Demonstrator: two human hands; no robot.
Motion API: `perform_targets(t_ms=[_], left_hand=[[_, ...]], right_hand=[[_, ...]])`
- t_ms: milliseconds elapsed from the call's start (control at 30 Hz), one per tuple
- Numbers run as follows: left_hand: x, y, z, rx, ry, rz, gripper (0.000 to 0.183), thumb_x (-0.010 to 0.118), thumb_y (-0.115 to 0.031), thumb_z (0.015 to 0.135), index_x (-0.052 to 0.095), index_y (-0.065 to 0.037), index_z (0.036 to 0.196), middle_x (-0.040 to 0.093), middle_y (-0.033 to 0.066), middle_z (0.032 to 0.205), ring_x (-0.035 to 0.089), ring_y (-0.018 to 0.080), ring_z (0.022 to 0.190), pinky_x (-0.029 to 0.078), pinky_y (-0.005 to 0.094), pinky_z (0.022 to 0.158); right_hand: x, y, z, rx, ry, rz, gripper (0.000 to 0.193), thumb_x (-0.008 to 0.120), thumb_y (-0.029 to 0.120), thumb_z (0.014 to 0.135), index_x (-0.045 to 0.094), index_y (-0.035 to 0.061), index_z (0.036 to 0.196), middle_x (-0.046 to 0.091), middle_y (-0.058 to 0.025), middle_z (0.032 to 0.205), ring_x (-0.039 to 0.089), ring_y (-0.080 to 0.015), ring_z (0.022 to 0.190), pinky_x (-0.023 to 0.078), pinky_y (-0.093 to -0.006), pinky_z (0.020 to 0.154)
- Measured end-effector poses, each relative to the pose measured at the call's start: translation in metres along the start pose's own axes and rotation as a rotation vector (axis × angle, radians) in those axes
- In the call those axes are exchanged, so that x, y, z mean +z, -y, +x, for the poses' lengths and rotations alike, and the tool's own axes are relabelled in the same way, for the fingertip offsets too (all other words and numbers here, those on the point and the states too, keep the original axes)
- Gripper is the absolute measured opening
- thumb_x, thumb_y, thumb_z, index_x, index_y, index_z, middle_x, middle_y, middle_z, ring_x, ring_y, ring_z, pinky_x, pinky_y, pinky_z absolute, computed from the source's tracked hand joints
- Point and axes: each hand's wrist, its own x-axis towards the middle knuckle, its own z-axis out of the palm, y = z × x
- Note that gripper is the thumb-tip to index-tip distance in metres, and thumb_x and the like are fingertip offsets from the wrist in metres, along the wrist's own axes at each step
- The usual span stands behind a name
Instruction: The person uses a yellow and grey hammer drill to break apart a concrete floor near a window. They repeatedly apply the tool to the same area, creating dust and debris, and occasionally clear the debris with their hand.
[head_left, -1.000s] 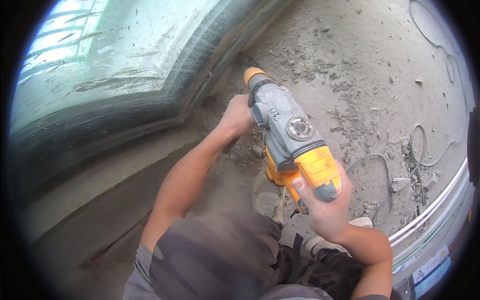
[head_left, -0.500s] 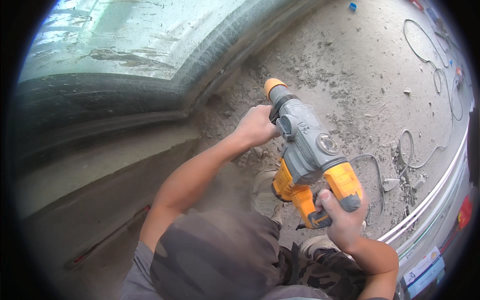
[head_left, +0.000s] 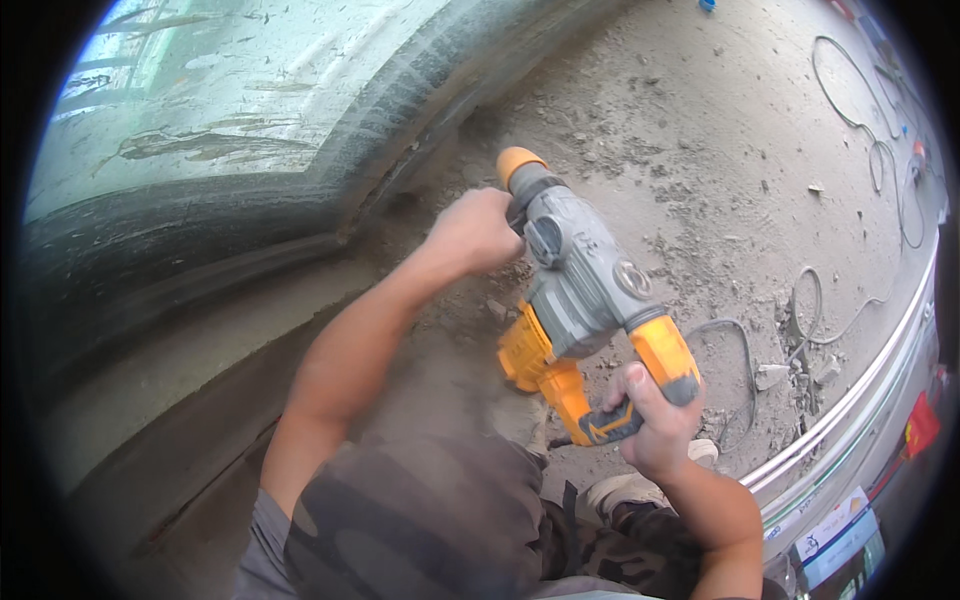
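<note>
A grey and orange rotary hammer drill (head_left: 575, 270) is held across in front of me, its orange-collared front end pointing up and left toward the base of the window frame. My left hand (head_left: 475, 232) is closed round the side handle near the front. At the back, my right hand (head_left: 657, 415) wraps the orange and black rear grip. The bit is not visible; whatever lies beyond the collar is hidden. Dust hangs in the air below the drill body, by my leg in camouflage trousers (head_left: 420, 500).
A dusty glass pane (head_left: 230, 110) in a dark frame stands at upper left, above a concrete ledge (head_left: 200, 350). Rubble (head_left: 690, 200) litters the floor. A grey cable (head_left: 815, 300) loops at right, beside long white pipes (head_left: 850, 390) and a small red flag (head_left: 920, 425).
The drill and both hands have shifted left in the picture, with the front end slightly higher. Both hands keep their hold. The view has also moved a little.
</note>
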Motion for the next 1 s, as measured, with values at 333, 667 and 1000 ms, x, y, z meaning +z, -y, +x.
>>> perform_targets(t_ms=[333,667,1000], left_hand=[[0.027,-0.035,-0.073,0.064,-0.065,-0.339,0.042,0.079,-0.031,0.087,0.075,0.005,0.106,0.078,0.0275,0.097,0.077,0.0443,0.098,0.058,0.0516,0.087],[0.036,0.028,0.056,0.165,-0.411,0.098,0.061,0.059,-0.023,0.101,0.050,0.022,0.143,0.044,0.0428,0.163,0.041,0.0584,0.152,0.037,0.0560,0.127],[0.027,0.002,0.064,0.103,-0.417,-0.228,0.021,0.062,-0.008,0.092,0.070,0.003,0.108,0.070,0.0314,0.115,0.065,0.0475,0.116,0.053,0.0542,0.099]], right_hand=[[-0.043,0.093,-0.045,0.067,0.052,-0.278,0.048,0.089,0.017,0.094,0.064,-0.0057,0.128,0.075,-0.0091,0.097,0.072,-0.0152,0.080,0.060,-0.0319,0.073],[-0.094,0.193,0.004,-0.263,0.104,-1.086,0.048,0.093,0.015,0.078,0.070,-0.0016,0.116,0.076,-0.0088,0.097,0.073,-0.0200,0.086,0.057,-0.0354,0.081],[-0.188,0.173,0.020,-0.458,0.103,-1.315,0.044,0.094,0.021,0.076,0.072,0.0005,0.108,0.072,-0.0123,0.092,0.072,-0.0282,0.081,0.055,-0.0389,0.077]])
